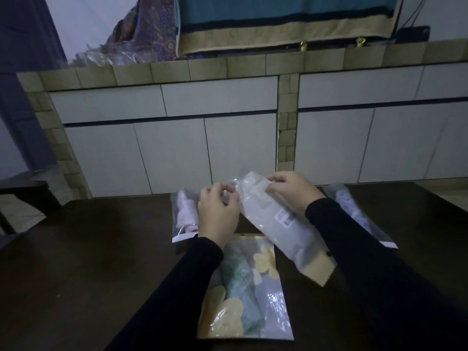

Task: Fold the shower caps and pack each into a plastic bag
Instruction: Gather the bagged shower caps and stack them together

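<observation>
A clear plastic bag (273, 219) with a folded white shower cap inside is held tilted above the dark table (88, 262). My right hand (291, 191) pinches the bag's far top edge. At the bag's open end my left hand (217, 211) grips the loose flap with curled fingers. Below them lies a flower-printed bag (248, 290) holding a green cap. A bag with a pink cap (184, 214) lies left of my left hand. A bag with a bluish cap (354, 211) lies on the right, partly hidden by my right sleeve.
A tiled counter with white cabinet doors (177, 148) stands just behind the table. Draped cloths (278, 24) and crumpled clear plastic (101, 57) sit on top of it. A dark stool (22, 188) stands at the left. The table's left half is bare wood.
</observation>
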A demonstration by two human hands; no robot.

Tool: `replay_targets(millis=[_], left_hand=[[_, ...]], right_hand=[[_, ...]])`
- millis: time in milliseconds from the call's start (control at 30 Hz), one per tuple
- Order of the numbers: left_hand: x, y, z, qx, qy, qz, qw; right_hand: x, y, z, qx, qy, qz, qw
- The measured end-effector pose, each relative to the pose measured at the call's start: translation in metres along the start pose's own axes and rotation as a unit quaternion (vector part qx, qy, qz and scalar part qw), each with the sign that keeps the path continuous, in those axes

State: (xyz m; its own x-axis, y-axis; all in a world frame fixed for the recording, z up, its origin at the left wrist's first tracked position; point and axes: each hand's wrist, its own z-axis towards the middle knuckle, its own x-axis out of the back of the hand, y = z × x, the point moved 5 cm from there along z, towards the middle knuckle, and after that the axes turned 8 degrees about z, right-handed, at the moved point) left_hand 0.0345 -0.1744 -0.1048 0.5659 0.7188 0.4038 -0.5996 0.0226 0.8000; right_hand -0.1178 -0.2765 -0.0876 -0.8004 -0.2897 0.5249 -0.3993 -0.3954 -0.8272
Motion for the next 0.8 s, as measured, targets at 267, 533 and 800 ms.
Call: replay_targets(millis=[267, 533, 800], left_hand=[[-0.018, -0.003, -0.013, 0.176, -0.081, -0.353, 0.916], [-0.026, 0.009, -0.026, 0.180, -0.255, -0.377, 0.872], [-0.013, 0.010, -0.022, 0.076, -0.106, -0.352, 0.927]], right_hand=[[0.010, -0.009, -0.003, -0.049, -0.038, 0.202, 0.978], [0.009, -0.006, -0.018, -0.047, -0.122, 0.271, 0.954], [0.001, 0.002, -0.019, -0.058, -0.098, 0.355, 0.928]])
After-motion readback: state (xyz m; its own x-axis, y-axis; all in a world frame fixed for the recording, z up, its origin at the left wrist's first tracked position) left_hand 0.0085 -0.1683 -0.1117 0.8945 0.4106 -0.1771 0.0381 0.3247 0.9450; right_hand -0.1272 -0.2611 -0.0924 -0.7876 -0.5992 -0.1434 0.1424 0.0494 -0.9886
